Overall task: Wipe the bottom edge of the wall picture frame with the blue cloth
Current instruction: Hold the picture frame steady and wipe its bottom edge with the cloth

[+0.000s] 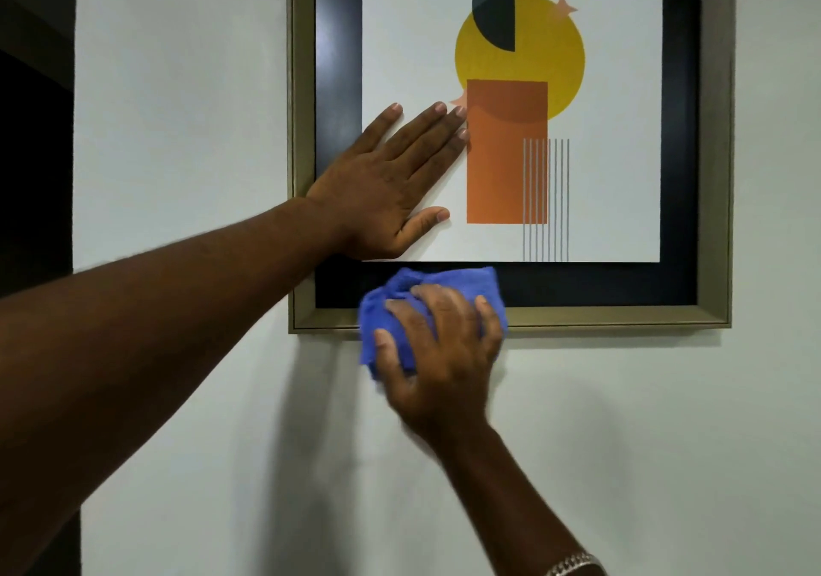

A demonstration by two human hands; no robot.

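Nearest the camera, the left forearm (146, 331) is stretched across from the lower left, and its left hand (391, 184) is laid flat on the print (613, 131), fingers spread and nothing grasped. The palm is pressed over the print's lower left corner and the dark mat (679, 131). Below it, the blue cloth (462, 282) is bunched under the right hand (440, 353), whose fingers are curled over it and closed on it. The cloth is pressed against the bottom edge of the gold picture frame (622, 315), toward its left end, covering the rail and hanging onto the white wall (177, 86) beneath. A metal bracelet (573, 564) is worn on the right wrist.
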